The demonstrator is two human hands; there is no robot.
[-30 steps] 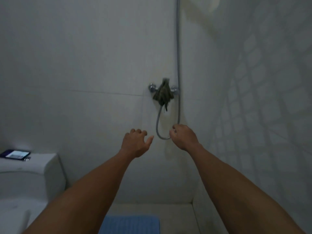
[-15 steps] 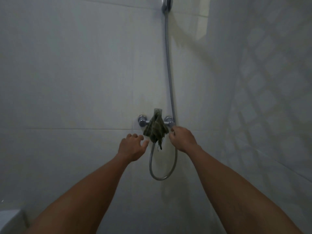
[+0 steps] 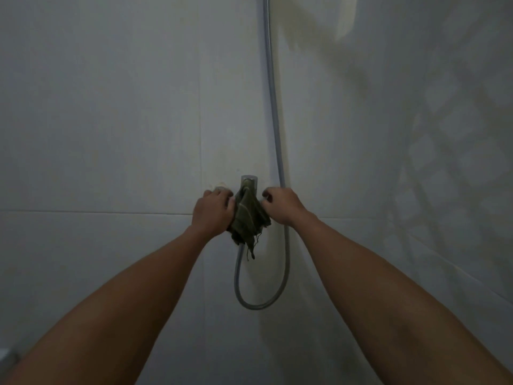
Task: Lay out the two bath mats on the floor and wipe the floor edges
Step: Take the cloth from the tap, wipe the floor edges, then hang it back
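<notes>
Both my hands up at the shower tap, on the rag.

My left hand [image 3: 213, 213] is clenched on the left side of the dark green rag [image 3: 249, 218] draped over the tap [image 3: 249, 181] on the far wall [image 3: 111, 120]. My right hand [image 3: 280, 205] is curled at the rag's right edge, can't tell if it's gripping rag or tap knob. Hose [image 3: 273, 107] loops just below the rag. Mats not visible.

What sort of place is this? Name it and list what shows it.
Most likely a bathroom's shower corner. A grey shower hose runs down the tiled wall and loops under a chrome mixer tap, where a green rag hangs between the left hand and right hand.
</notes>
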